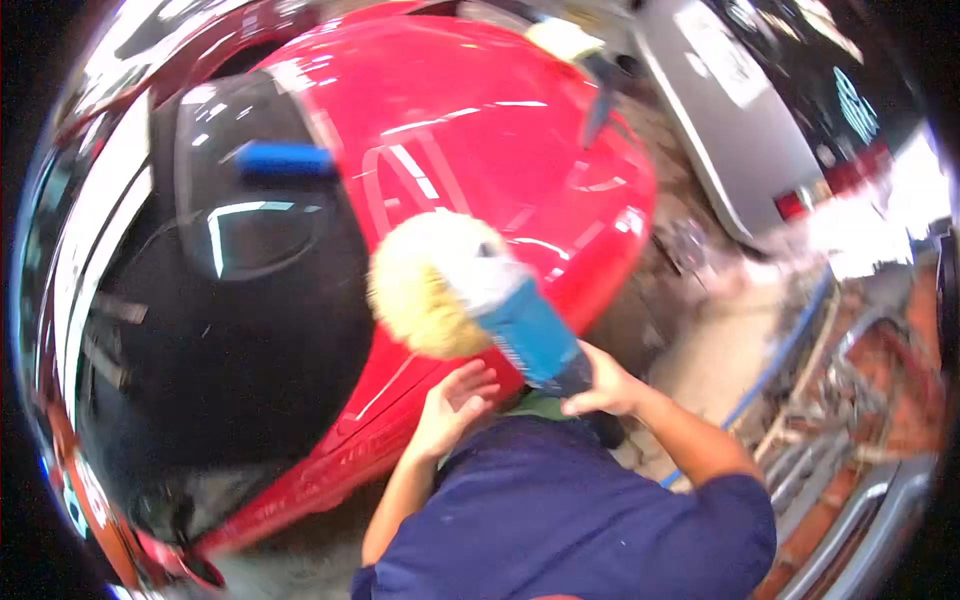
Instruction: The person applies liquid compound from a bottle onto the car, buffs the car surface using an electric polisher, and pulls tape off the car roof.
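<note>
My right hand (600, 383) is wrapped around the dark rear end of a blue power polisher (525, 325). The polisher's fluffy yellow wool pad (415, 290) faces left, in front of the red car hood (480, 110); whether it touches the paint I cannot tell. Below the pad, my left hand (460, 405) is open, its fingers apart and holding nothing. A blurred blue cylinder-shaped object (285, 158) lies over the dark windshield (250, 330) at the upper left.
A silver and black car (730, 120) stands at the upper right. Blue hose or cable (780, 360) runs along the floor on the right, beside metal pipes (830, 530) and bricks. At the hood's far edge is a blurred pale yellow item (565, 40).
</note>
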Demonstrator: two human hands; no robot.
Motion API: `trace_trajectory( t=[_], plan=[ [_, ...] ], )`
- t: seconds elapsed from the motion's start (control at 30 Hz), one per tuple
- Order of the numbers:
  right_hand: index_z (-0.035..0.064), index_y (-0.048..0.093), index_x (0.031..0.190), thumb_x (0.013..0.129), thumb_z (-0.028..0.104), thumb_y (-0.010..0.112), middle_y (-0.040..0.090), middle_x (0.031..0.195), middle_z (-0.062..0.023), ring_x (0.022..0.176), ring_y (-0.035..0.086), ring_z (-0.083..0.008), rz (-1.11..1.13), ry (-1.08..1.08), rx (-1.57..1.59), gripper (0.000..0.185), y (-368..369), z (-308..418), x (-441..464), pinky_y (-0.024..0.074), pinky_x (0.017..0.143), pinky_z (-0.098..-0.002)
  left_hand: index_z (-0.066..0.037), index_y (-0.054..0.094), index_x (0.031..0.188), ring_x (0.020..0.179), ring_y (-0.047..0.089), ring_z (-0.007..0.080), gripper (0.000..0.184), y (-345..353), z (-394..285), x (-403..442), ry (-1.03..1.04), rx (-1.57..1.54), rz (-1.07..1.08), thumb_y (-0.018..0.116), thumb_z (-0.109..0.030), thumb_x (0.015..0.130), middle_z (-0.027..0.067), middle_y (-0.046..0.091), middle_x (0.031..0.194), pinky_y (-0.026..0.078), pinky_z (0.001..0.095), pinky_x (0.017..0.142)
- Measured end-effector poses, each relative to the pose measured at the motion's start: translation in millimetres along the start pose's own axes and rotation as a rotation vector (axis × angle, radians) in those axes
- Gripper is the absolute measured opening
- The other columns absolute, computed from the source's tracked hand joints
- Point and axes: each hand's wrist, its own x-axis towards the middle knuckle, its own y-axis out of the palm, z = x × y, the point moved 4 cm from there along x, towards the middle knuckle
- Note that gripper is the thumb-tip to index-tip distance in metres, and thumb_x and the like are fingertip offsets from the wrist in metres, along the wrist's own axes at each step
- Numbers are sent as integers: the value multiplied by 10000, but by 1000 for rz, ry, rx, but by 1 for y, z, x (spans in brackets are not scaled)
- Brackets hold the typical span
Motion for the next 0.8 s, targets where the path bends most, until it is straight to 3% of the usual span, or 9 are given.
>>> trace_trajectory(
  t=[0.13,0.3,0.43,0.5,0.57,0.63,0.7,0.77,0.8],
  plan=[
    [-20,367,1558,713,188,921,567,1449,-117,1355,510,-201,104,-99,-128,1032,-37,-18,22,413,1174,-400,18,463,1465,1329,587,282,904,61,28,76,198,-213,-126,879,-481,837,144,598,1411,497,455,1104],
    [43,373,1543,713,417,923,673,1273,-273,1171,670,-446,252,-240,-333,1064,-83,33,19,512,1044,-507,7,428,1506,1287,611,343,957,119,-6,97,259,-254,-328,792,-522,797,191,580,1428,485,542,1124],
    [49,491,1461,796,553,861,708,1190,-241,1105,701,-391,385,12,-110,913,-150,-18,-24,536,980,-489,-33,380,1538,1289,599,398,1015,123,-78,82,660,-136,-275,789,-557,771,194,582,1396,496,574,1106],
    [58,644,1315,807,619,829,746,1074,-186,1005,720,-352,430,110,-766,780,-206,-34,-56,560,886,-456,-49,360,1543,1315,580,419,1040,139,-134,67,745,-6,-278,804,-560,753,201,555,1406,499,586,1106],
    [76,721,1088,811,640,803,758,950,-144,916,734,-352,180,81,-697,633,-273,-79,-85,567,788,-461,-52,336,1551,1348,556,433,1048,137,-174,50,893,-4,-256,821,-526,752,200,512,1447,491,599,1115],
    [56,708,1022,895,433,777,748,925,-152,911,729,-360,-120,-142,-1103,404,-350,-120,-89,569,789,-470,-51,329,1552,1358,540,427,1044,138,-209,28,979,77,-158,832,-497,753,189,491,1475,487,592,1122],
    [63,714,1020,934,322,746,730,937,-154,923,711,-379,-500,-191,-1051,275,-404,-118,-101,562,814,-475,-48,329,1545,1370,521,422,1045,142,-232,14,1059,112,-70,850,-467,741,179,480,1486,471,584,1139],
    [54,713,1022,940,207,726,725,1003,-158,1036,716,-359,-608,61,-738,175,-444,-123,-108,559,877,-467,-41,336,1529,1383,500,417,1053,156,-244,6,1119,117,-3,875,-438,716,171,479,1482,442,576,1165],
    [59,709,1032,956,166,702,728,1125,-156,1142,685,-374,-620,108,-812,130,-461,-129,-109,547,928,-487,-39,338,1521,1369,502,410,1073,173,-248,4,1162,198,-228,892,-424,688,166,479,1466,430,571,1172]
  ],
)
